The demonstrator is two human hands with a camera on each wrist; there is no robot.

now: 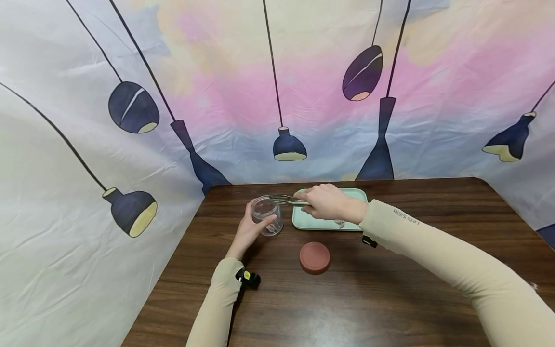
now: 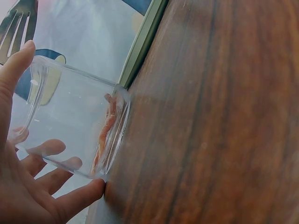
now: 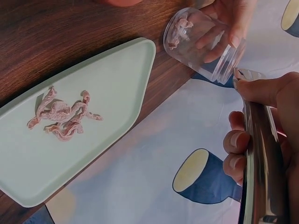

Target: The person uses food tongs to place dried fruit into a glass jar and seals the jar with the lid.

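At the near side, a person's left sleeve (image 1: 214, 303) and right sleeve (image 1: 438, 253), both cream-coloured, reach over a dark wood-grain surface (image 1: 277, 313). A small black device (image 1: 250, 279) sits at the left wrist, and another shows under the right cuff. Farther in, near the middle, a round reddish lid (image 1: 314, 258) lies flat on the surface, apart from both hands.

Beyond it to the left, the left hand (image 1: 249, 231) has its grip clamped round a clear jar (image 1: 267, 211), with the thumb on the near side. The jar stands uncovered on the surface, and some twisted pinkish strips (image 2: 105, 133) lie at its bottom.

To the right of the jar is a pale green tray (image 1: 305, 220). Curled pieces (image 3: 60, 112) of the same pinkish colour lie on it in a loose cluster. The right hand (image 1: 328, 201) is above the tray, its grip clamped on metal tongs (image 1: 286, 200) that point left. Their fork-like end is at the jar's mouth; whether it touches the rim or holds anything, I cannot tell.

At the far side, behind the surface, hangs a pastel cloth (image 1: 234, 72) with dark-blue lamps (image 1: 289, 145) pictured on long cords.
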